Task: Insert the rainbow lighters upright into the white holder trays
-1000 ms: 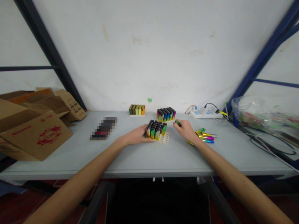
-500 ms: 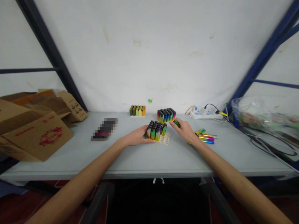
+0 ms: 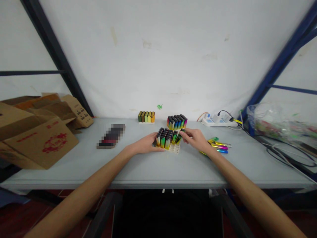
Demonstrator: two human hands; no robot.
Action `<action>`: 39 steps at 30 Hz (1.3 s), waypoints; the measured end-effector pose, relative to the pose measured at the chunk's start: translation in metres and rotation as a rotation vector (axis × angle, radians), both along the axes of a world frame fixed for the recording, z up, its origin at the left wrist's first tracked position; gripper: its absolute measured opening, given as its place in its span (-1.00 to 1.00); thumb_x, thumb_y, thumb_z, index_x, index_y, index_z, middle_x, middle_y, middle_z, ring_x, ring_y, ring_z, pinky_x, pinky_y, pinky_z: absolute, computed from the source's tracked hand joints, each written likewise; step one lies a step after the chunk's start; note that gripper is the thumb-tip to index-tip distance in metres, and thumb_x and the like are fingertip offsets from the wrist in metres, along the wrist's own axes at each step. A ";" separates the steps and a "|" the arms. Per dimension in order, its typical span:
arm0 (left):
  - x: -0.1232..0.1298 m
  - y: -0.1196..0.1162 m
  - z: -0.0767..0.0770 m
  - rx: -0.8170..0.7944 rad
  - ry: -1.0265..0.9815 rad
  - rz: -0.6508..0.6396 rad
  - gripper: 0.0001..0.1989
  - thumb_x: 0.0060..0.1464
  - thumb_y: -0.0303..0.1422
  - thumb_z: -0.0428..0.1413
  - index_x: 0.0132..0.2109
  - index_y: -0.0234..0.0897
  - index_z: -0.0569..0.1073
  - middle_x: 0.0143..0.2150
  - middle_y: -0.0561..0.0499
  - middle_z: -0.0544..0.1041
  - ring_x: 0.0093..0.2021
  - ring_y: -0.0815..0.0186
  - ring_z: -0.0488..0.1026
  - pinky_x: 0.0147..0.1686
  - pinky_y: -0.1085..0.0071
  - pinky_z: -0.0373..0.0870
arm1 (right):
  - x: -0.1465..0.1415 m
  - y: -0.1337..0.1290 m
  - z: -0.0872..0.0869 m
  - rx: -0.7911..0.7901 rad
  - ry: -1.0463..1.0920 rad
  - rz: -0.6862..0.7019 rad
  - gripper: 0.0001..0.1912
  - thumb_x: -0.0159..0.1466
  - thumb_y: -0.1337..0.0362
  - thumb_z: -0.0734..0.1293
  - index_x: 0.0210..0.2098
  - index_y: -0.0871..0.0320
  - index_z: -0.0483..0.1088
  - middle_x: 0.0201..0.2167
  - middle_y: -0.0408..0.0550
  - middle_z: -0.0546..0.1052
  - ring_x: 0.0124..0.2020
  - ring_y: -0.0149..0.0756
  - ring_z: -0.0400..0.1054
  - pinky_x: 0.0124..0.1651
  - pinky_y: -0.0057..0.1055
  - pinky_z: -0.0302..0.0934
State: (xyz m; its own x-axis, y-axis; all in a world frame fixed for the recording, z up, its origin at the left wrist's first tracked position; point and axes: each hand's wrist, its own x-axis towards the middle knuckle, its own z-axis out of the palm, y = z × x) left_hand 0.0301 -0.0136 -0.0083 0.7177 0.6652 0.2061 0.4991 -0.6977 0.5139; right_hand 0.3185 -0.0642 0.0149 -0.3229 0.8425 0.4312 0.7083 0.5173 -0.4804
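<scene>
Several shiny lighters (image 3: 162, 142) with black tops stand upright in a white tray (image 3: 175, 148) with round holes. My left hand (image 3: 145, 144) steadies the tray from its left side, thumb along the front, some fingers hidden behind the lighters. Pinched in my right hand (image 3: 197, 140) is a green lighter (image 3: 179, 137), tilted, with its lower end over the holes on the tray's right side. Loose lighters in green, gold, pink and blue (image 3: 221, 146) lie on the table by my right wrist, partly covered by it.
A full tray of rainbow lighters (image 3: 177, 122) and one of green-to-orange lighters (image 3: 146, 117) stand near the wall. A power strip (image 3: 218, 122) with cables is at the back right. Cardboard boxes (image 3: 37, 138) fill the left end, beside a blurred-out object (image 3: 111, 136). Plastic bags (image 3: 279, 122) lie far right.
My right hand has brought the green lighter left and down to the tray, turning it from nearly flat to steeper. My left hand stays at the tray.
</scene>
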 end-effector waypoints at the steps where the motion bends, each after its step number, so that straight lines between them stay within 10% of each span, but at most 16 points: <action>1: 0.000 0.000 0.000 0.002 0.000 0.000 -0.25 0.04 0.10 0.30 0.23 -0.25 0.38 0.22 -0.18 0.51 0.17 -0.04 0.48 0.24 0.13 0.37 | -0.002 -0.001 -0.001 -0.014 0.010 0.022 -0.46 0.48 -0.08 0.15 -0.48 0.13 0.36 -0.59 -0.14 0.47 -0.54 -0.35 0.32 -0.35 -0.42 0.11; 17: 0.000 0.002 -0.003 0.004 -0.018 0.005 -0.27 0.02 0.07 0.32 0.21 -0.25 0.41 0.24 -0.18 0.50 0.19 -0.05 0.46 0.28 0.10 0.33 | -0.012 0.007 -0.014 0.020 -0.280 0.065 -0.55 0.45 -0.05 0.24 -0.35 0.16 0.46 -0.50 -0.06 0.50 -0.51 -0.32 0.27 -0.37 -0.40 -0.01; 21: 0.000 0.002 -0.002 -0.009 -0.023 0.003 -0.26 0.02 0.09 0.31 0.21 -0.24 0.41 0.23 -0.17 0.50 0.20 -0.05 0.46 0.28 0.12 0.34 | 0.021 0.012 0.003 -0.007 -0.166 0.026 -0.49 0.51 0.01 0.12 -0.33 0.17 0.52 -0.48 -0.03 0.54 -0.46 -0.29 0.35 -0.29 -0.38 0.12; 29: -0.001 0.002 -0.001 -0.005 0.004 0.003 -0.28 0.03 0.10 0.30 0.19 -0.27 0.42 0.21 -0.19 0.50 0.18 -0.04 0.47 0.27 0.13 0.34 | 0.102 0.013 0.016 -0.416 -0.256 -0.034 -0.67 0.13 -0.01 0.51 -0.28 0.12 0.63 -0.27 0.02 0.65 -0.25 -0.12 0.50 -0.20 -0.33 0.30; 39: -0.002 0.004 -0.003 -0.021 0.002 0.007 -0.25 0.03 0.10 0.30 0.21 -0.28 0.41 0.24 -0.20 0.49 0.22 -0.05 0.44 0.28 0.12 0.33 | 0.067 0.012 0.013 -0.263 -0.031 -0.004 -0.63 0.35 -0.04 0.32 -0.12 0.15 0.41 -0.36 0.01 0.64 -0.38 -0.24 0.47 -0.25 -0.35 0.29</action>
State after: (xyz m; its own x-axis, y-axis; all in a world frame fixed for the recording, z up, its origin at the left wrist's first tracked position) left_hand 0.0283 -0.0095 -0.0112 0.7136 0.6740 0.1910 0.5047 -0.6837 0.5271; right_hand 0.3858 -0.0520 0.0284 -0.3289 0.9256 0.1872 0.7264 0.3746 -0.5762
